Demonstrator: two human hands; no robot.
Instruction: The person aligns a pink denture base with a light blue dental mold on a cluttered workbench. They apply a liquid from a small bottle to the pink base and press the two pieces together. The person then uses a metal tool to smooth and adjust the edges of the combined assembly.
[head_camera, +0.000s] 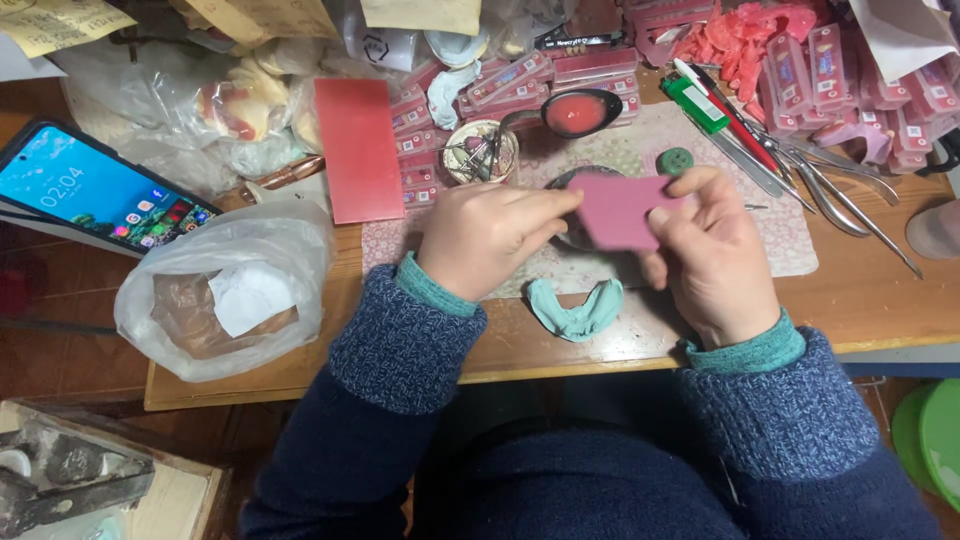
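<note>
Both hands are meeting over the middle of the wooden surface (880, 300), w/ little free room around them: clutter is crowding the back & left, only a bare strip of wood is showing along the front edge & at right. Left hand (487, 235) is pinching the left edge of a pink sheet (615, 210) betw. thumb & fingers; right hand (712, 255) is gripping its right side, thumb on top, fingers curled under. Sheet is being held just above a patterned mat (790, 235), partly covering a dark round dish beneath.

Sheet is looking flat, matte, waxy, roughly four-sided. A pale green U-shaped mould (578, 310) is lying just in front of the hands, near the surface's front edge. A smooth red slab (358, 150), 1 only, is lying flat left of the mat. Behind the hands: 1 small round bowl (480, 152) w/ thin metal bits, 1 dark spoon (575, 112) holding red stuff, 1 green button-like disc (675, 160). Several shiny metal tools (830, 185) are fanning out at right, exact count unclear. Many pink flat boxes (880, 80) are stacking along the back. At left, 1 crinkly white plastic bag (225, 285) is hanging over the surface's edge, & 1 phone (95, 190) is lying w/ its screen lit
</note>
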